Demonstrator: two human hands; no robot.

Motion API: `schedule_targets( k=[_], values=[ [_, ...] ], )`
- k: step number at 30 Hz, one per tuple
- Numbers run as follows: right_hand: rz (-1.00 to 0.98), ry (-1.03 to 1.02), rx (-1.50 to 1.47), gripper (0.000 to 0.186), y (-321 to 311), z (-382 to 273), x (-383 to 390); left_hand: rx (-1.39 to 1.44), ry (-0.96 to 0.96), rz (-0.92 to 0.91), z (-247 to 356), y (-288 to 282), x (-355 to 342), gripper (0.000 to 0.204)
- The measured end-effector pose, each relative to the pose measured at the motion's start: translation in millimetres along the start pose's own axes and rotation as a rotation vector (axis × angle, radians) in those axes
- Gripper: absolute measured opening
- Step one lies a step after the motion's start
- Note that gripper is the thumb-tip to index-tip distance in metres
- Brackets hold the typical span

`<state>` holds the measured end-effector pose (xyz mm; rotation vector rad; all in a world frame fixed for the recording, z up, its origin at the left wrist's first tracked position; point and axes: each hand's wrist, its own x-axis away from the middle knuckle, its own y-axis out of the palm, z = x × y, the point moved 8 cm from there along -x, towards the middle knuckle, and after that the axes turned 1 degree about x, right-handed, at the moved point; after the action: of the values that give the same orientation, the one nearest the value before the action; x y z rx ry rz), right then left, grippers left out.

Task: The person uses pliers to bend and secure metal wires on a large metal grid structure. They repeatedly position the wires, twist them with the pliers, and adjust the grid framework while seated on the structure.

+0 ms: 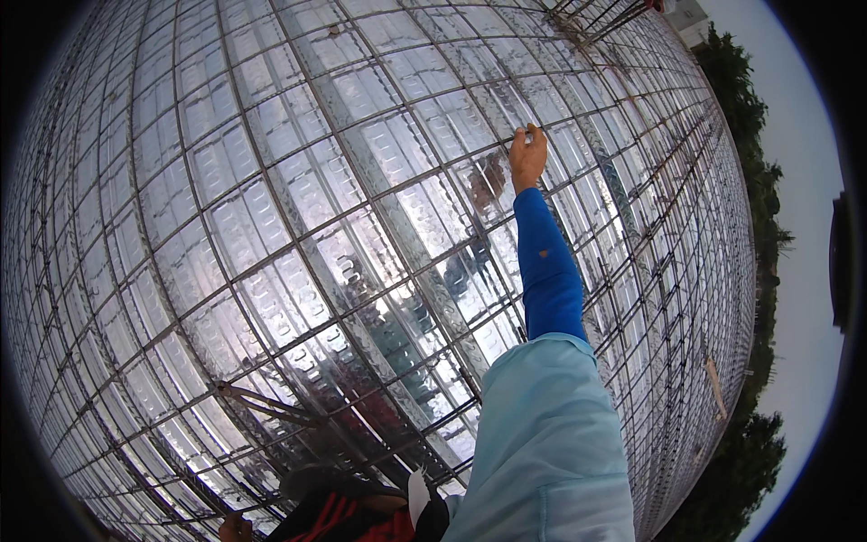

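My right hand (528, 155), at the end of a blue inner sleeve under a pale cyan one, reaches up to a mesh of thin steel bars (430, 171). Its fingers are curled at a bar near a crossing. Shiny ribbed metal sheets (244, 235) lie behind the mesh and carry blurred reflections. I cannot make out my left hand.
A co-worker in black and red clothing (357, 515) is at the lower edge, with a hand (237, 527) at the lower left. A V of metal strips (262, 402) crosses the mesh above them. Trees (750, 452) and sky show at the right; more bars (605, 27) jut at the top.
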<state>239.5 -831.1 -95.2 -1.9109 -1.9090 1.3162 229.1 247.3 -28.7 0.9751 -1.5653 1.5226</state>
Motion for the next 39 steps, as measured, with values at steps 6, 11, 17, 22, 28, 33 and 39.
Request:
schedule_targets(
  k=[6, 11, 17, 22, 28, 33, 39],
  values=[
    [-0.133, -0.257, 0.153, 0.034, 6, -43, 13, -0.054, 0.083, 0.115, -39, 18, -32, 0.044],
    [-0.222, -0.44, 0.178, 0.042, 44, -73, 28, 0.227, 0.077, 0.281, -20, 13, 7, 0.035],
    [-0.425, -0.56, 0.458, 0.043, 55, -10, 23, 0.011, 0.265, 0.482, -14, -68, 31, 0.036],
    [-0.275, -0.748, 0.322, 0.061, 52, -34, -26, 0.08, 0.188, 0.531, -48, -73, 66, 0.038],
    [-0.319, -0.987, 0.492, 0.055, 50, -116, -64, 0.052, 0.385, 0.446, -10, -7, 28, 0.027],
    [-0.609, -0.805, 0.908, 0.065, 85, -124, -5, -0.009, 0.674, 0.551, 82, 9, 1, 0.015],
    [-1.133, -1.002, 0.762, 0.067, 113, -193, 191, 0.188, 0.717, 0.739, 172, 4, -5, 0.019]
  ],
)
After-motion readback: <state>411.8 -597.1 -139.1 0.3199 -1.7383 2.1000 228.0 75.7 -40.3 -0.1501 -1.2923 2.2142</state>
